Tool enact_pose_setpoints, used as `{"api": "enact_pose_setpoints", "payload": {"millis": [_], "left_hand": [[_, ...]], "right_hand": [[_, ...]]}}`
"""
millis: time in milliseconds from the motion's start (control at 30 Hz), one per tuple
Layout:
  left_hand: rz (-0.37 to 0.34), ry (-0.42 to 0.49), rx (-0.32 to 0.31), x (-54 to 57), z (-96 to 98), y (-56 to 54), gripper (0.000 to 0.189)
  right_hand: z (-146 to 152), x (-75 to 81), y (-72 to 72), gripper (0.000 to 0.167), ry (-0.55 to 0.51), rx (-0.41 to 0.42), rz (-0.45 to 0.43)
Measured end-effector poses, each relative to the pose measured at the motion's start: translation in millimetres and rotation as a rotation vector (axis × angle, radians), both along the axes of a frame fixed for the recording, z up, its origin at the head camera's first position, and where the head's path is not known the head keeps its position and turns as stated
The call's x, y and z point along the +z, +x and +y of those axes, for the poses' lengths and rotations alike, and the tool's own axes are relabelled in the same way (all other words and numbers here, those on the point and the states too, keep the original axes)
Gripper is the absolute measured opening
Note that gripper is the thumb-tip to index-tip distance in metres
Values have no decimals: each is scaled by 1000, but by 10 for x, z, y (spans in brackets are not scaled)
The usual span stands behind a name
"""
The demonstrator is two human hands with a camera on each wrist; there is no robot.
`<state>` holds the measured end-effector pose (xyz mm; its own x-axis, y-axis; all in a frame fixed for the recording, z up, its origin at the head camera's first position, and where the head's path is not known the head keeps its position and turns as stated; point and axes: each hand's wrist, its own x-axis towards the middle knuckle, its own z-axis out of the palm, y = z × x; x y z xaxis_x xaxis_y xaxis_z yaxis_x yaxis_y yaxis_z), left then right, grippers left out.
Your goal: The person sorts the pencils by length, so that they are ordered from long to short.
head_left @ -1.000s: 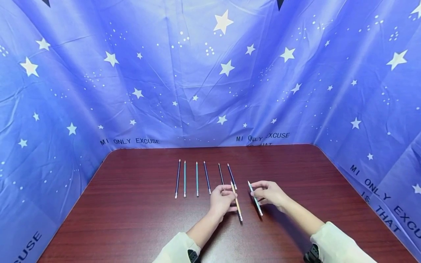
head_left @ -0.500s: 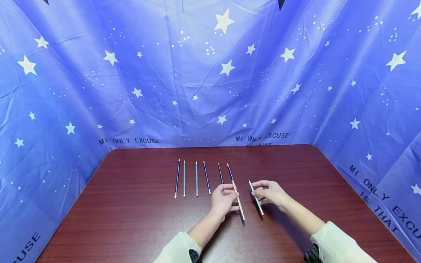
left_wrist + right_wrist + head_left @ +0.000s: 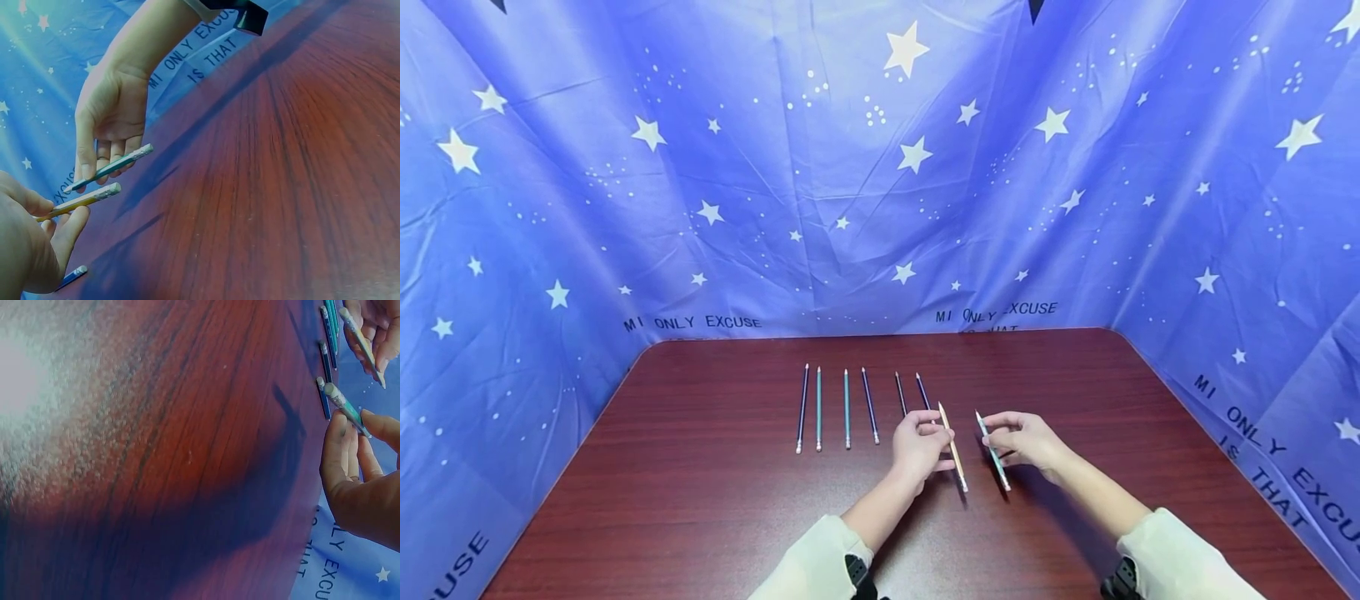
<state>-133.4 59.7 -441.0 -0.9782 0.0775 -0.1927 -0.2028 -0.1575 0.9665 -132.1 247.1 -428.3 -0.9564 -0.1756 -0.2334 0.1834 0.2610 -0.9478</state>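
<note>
My left hand (image 3: 919, 450) pinches a yellow pencil (image 3: 956, 457) between thumb and fingers, its white eraser end toward me. To its right, my right hand (image 3: 1032, 443) pinches a light green pencil (image 3: 996, 457) that slants the same way. A small gap parts the two pencils. Both are held above the table, and their shadows fall on the wood in the left wrist view, where the green pencil (image 3: 115, 166) shows beyond the yellow pencil (image 3: 87, 199). Two dark pencils, one of them a navy pencil (image 3: 923, 390), lie partly hidden behind my left hand.
Farther left on the dark red wooden table (image 3: 700, 467) lie a navy pencil (image 3: 802, 408), a teal pencil (image 3: 819, 408), another teal pencil (image 3: 847, 408) and a second navy one (image 3: 870, 404), spaced in a row. A blue star-print cloth (image 3: 820, 167) surrounds the table's back and sides.
My left hand has shifted right and slightly away from me, carrying the yellow pencil. My right hand has moved a little to the right with the green pencil. The lying pencils stay put.
</note>
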Motion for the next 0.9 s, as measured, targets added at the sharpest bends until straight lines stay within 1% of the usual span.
{"api": "enact_pose_setpoints", "payload": {"millis": [100,233,500,767,900], "left_hand": [[2,-13,3,-8,38,-38,33],[7,-20,26,-12,86,-114,33],[29,-43,68,31,192,-327,31],[32,-105,101,-44,334,-534,30],[65,-145,110,-21,353,-624,30]], "right_hand": [[28,-1,-1,53,0,-9,-2],[55,13,-4,53,-5,-20,-4],[98,77,-22,53,-8,-30,6],[118,110,-38,55,4,-45,10],[121,118,-56,54,4,-49,18]]}}
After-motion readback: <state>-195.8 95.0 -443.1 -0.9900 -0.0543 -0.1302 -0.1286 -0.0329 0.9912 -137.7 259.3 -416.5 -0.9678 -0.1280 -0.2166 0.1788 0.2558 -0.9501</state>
